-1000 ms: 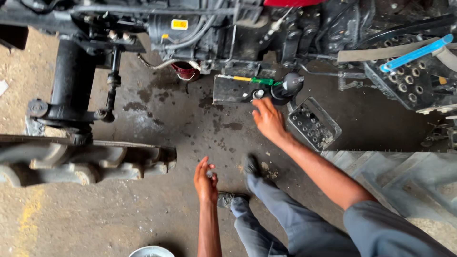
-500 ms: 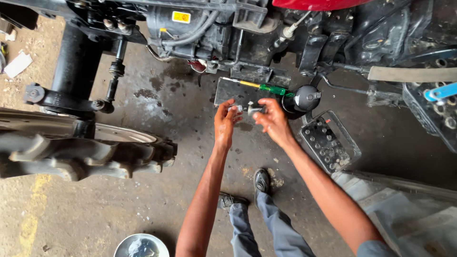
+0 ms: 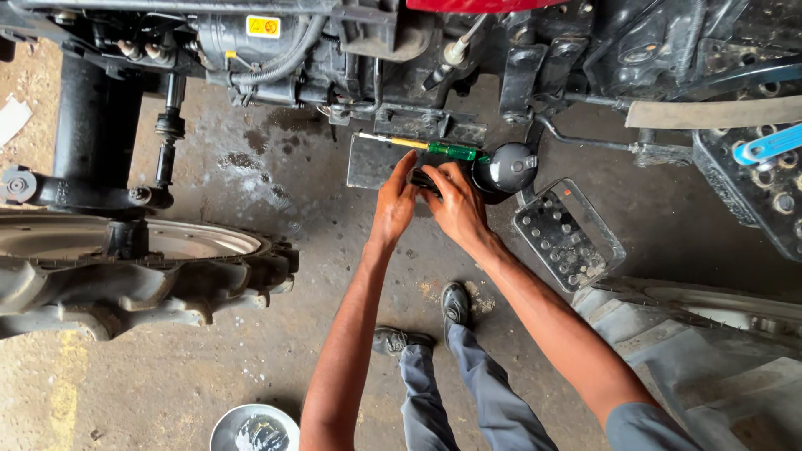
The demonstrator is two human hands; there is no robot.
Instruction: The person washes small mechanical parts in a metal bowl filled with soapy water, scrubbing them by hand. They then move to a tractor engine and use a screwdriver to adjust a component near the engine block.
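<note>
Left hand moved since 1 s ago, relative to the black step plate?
Yes. The left hand was low by the shoe; now it is up at the black step plate, beside the right hand, just below the green-handled screwdriver.

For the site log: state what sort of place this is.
Likely a tractor repair workshop: a lugged tractor tyre on an oil-stained concrete floor, and a green-handled screwdriver lying by both hands under the engine.
</note>
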